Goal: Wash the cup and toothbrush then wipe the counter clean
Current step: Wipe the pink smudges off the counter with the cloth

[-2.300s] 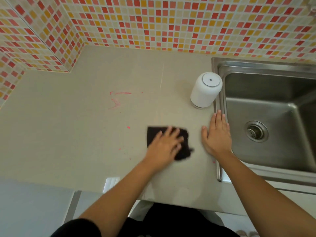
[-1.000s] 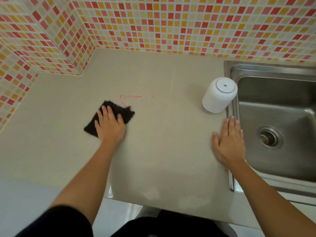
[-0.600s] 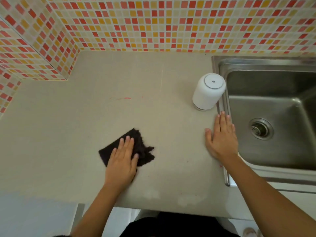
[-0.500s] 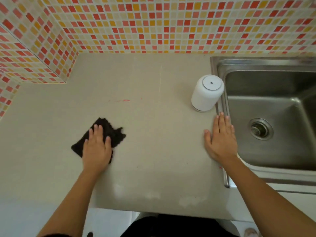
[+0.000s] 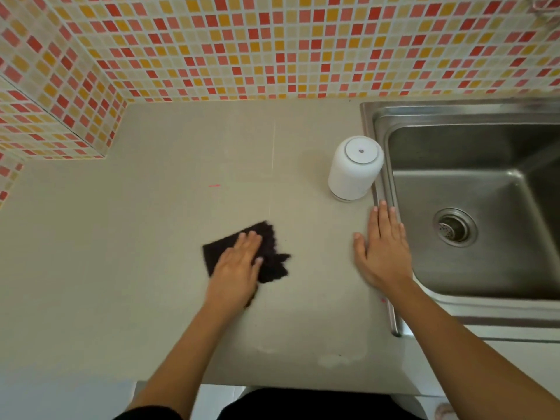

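Bathroom bench point(image 5: 121, 268), mid-wipe: I am pressing my left hand point(image 5: 239, 265) flat, fingers straight and close together, onto a dark cloth point(image 5: 272, 256) lying near the middle of the bench. I am bracing my right hand point(image 5: 381, 253) palm-down, fingers together and thumb spread, just beside the sink point(image 5: 371, 122) rim. The white cup point(image 5: 354, 168) is standing upside down on the bench against that rim; the toothbrush is not in view. A short red streak point(image 5: 214, 185) is showing beyond the cloth, and a pink speck point(image 5: 382, 300) by my right wrist. To wipe well, I am judging that even palm pressure and overlapping strokes towards those marks are needed, steering wide of the cup.
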{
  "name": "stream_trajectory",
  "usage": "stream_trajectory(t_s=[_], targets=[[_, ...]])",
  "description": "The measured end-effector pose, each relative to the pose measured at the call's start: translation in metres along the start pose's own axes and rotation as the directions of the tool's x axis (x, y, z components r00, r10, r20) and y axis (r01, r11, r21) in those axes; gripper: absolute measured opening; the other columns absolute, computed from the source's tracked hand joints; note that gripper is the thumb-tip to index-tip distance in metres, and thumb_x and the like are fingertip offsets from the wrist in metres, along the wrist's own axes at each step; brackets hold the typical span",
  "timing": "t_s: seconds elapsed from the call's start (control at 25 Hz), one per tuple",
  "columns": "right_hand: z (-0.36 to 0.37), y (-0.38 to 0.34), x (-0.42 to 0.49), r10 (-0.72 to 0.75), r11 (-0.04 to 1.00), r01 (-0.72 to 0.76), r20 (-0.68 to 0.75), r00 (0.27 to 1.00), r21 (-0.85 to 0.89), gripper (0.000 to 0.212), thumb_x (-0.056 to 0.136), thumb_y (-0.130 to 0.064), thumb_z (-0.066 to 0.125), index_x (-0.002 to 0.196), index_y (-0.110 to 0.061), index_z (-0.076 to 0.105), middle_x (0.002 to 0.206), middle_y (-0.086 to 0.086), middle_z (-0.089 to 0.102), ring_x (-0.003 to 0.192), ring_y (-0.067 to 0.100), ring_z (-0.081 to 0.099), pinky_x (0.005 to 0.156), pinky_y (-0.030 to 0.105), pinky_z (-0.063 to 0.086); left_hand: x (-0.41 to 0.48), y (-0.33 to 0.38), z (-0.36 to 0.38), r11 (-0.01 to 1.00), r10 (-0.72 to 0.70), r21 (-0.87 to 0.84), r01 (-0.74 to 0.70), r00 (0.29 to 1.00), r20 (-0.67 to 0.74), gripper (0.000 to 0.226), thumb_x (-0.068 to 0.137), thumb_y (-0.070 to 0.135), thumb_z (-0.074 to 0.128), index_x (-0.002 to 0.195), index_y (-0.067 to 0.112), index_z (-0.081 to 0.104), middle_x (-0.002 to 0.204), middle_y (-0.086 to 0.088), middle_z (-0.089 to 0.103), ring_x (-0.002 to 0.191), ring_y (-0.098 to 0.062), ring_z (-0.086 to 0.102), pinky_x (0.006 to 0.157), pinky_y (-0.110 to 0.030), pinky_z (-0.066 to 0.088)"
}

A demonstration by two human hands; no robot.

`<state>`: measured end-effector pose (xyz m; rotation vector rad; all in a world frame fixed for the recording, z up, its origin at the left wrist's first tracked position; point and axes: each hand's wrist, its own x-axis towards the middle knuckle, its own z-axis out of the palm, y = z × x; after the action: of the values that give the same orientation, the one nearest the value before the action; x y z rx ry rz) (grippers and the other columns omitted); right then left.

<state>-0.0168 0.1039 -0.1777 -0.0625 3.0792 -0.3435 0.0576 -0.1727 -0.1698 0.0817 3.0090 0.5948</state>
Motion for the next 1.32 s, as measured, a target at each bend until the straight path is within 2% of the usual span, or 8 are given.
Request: stream_trajectory(t_s=[0.2,0.44,0.64,0.76,0.92,1.04,1.16,1.32], targets=[[-0.001,-0.001,0.0,0.002,1.0,-0.002,0.005,1.0,-0.007,0.075,0.085,-0.048,0.011,0.147,-0.005,0.013,0.157,0.011,0.007,0.145,0.024,0.002,0.115,0.037,0.001,0.11,-0.079,-0.049,0.876,-0.482,-0.055,0.479,0.865,-0.138,0.044,0.101,0.022,0.032,0.14,0.002,0.036,0.151,-0.015,0.029,0.141,-0.032,0.02,0.109,-0.048,0.023],[-0.001,0.0,0.001,-0.003,1.0,0.003,0.012,1.0,0.003,0.076,0.085,-0.048,0.01,0.147,-0.004,0.013,0.157,0.012,0.007,0.145,0.025,0.003,0.116,0.038,0.003,0.049,-0.052,-0.024,0.982,-0.161,-0.118,0.149,0.982,-0.098,0.039,0.1,0.019,0.037,0.137,0.011,0.045,0.151,-0.006,0.032,0.144,-0.024,0.018,0.114,-0.043,0.018],[-0.002,0.001,0.001,-0.012,1.0,0.012,0.021,1.0,0.02,0.077,0.084,-0.048,0.008,0.147,-0.004,0.011,0.157,0.011,0.006,0.145,0.024,0.0,0.116,0.037,0.001,0.128,-0.056,-0.04,0.908,-0.417,-0.105,0.405,0.897,-0.146,0.042,0.101,0.022,0.032,0.139,0.008,0.039,0.153,-0.012,0.025,0.143,-0.029,0.015,0.112,-0.048,0.019],[-0.002,0.002,0.001,-0.015,0.999,0.014,0.023,1.0,0.034,0.077,0.084,-0.048,0.009,0.147,-0.004,0.012,0.157,0.012,0.007,0.145,0.024,0.001,0.115,0.037,0.001,0.077,-0.015,-0.012,0.989,-0.13,-0.077,0.129,0.991,-0.003,0.045,0.1,0.032,0.03,0.141,0.012,0.038,0.153,-0.006,0.025,0.144,-0.018,0.011,0.115,-0.035,0.011],[-0.001,0.003,0.001,-0.014,0.998,0.013,0.026,1.0,0.061,0.076,0.085,-0.046,0.01,0.146,-0.003,0.015,0.157,0.013,0.008,0.145,0.026,0.002,0.116,0.039,0.004,-0.036,-0.049,-0.021,0.968,0.252,-0.011,-0.252,0.96,0.125,0.049,0.098,0.049,0.012,0.142,0.037,0.031,0.146,0.004,0.036,0.141,0.004,0.006,0.113,-0.025,0.01],[-0.002,0.004,0.002,-0.022,0.996,0.019,0.037,0.999,0.09,0.076,0.084,-0.047,0.012,0.146,-0.002,0.016,0.156,0.014,0.009,0.145,0.028,0.004,0.116,0.042,0.008,0.001,-0.089,-0.041,0.989,-0.101,0.105,0.104,0.994,-0.035,0.046,0.096,0.049,0.023,0.141,0.043,0.027,0.149,0.004,0.033,0.142,-0.005,0.013,0.113,-0.05,0.019],[-0.001,0.006,0.003,-0.029,0.992,0.022,0.06,0.998,0.124,0.078,0.083,-0.048,0.009,0.146,-0.003,0.015,0.157,0.013,0.007,0.145,0.027,0.002,0.116,0.04,0.005,0.077,-0.035,-0.028,0.917,-0.37,0.115,0.381,0.923,-0.104,0.047,0.098,0.038,0.03,0.144,0.028,0.029,0.154,0.003,0.025,0.144,-0.021,0.015,0.113,-0.053,0.014],[-0.012,0.017,0.007,-0.088,0.935,0.027,0.157,0.984,0.354,0.062,0.095,-0.044,0.01,0.148,-0.011,0.009,0.158,0.005,-0.004,0.143,0.013,-0.009,0.114,0.028,-0.005,0.042,0.077,0.023,0.987,0.087,0.131,-0.094,0.995,0.058,0.052,0.093,0.043,0.019,0.142,0.03,0.034,0.149,0.007,0.035,0.141,-0.019,0.027,0.113,-0.048,0.025]])
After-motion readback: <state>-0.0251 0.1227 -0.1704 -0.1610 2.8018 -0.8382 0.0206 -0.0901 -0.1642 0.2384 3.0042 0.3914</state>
